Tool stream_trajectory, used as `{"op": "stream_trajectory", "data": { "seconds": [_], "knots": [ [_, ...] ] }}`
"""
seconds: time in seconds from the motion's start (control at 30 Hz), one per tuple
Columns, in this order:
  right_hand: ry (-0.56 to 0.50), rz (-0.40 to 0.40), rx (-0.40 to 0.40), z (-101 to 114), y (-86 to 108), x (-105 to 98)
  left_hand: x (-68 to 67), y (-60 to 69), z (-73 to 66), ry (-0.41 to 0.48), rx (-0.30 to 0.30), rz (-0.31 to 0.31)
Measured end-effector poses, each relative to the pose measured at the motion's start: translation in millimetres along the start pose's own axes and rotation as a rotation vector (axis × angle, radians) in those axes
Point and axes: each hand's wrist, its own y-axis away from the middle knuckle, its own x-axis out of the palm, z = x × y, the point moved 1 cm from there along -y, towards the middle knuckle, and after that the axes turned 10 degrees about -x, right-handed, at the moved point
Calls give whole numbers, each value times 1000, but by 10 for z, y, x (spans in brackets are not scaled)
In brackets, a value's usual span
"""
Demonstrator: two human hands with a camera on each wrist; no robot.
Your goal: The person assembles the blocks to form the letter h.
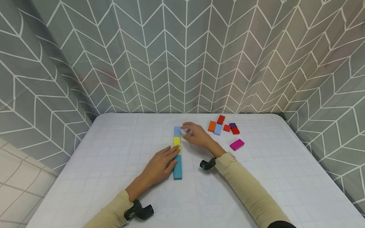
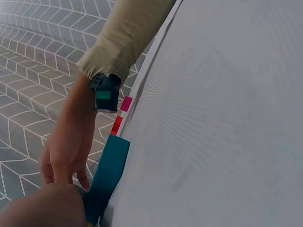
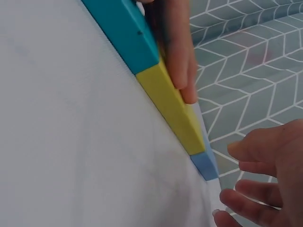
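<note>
A teal block (image 1: 177,171), a yellow block (image 1: 176,141) and a light blue block (image 1: 177,131) lie end to end in a straight row on the white table. My left hand (image 1: 160,164) rests across the yellow block and the near teal end, its fingers extended. Beside the light blue block, on its right, is my right hand (image 1: 198,135) with loosely bent fingers and nothing between them. In the right wrist view a gap shows between those fingers and the light blue block (image 3: 205,165).
Toward the back right lie loose blocks: an orange one (image 1: 212,126), another light blue one (image 1: 217,129), several red ones (image 1: 220,119) and a purple one (image 1: 232,125). A magenta block (image 1: 237,144) sits nearer. Patterned curtains (image 1: 176,63) stand behind the table (image 1: 114,152).
</note>
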Motion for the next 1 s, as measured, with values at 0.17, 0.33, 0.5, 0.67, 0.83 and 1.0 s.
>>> {"op": "stream_trajectory", "data": {
  "seconds": [0.17, 0.33, 0.5, 0.67, 0.83, 1.0],
  "knots": [
    [-27, -68, 23, -12, 124, -82, -4, 5, 1, 14, -1, -4],
    [-32, -102, 39, -13, 227, -192, -7, 12, -1, 16, -11, -4],
    [-8, -119, 71, -46, 328, -301, -13, 3, -12, 10, -4, -2],
    [43, -127, 76, -104, 430, -403, -7, -10, -15, 9, 0, -5],
    [59, -142, 82, -151, 524, -474, -14, 0, -15, 6, -11, -2],
    [79, -148, 87, -200, 587, -540, -11, 12, -7, 14, -5, -7]
  ]
}}
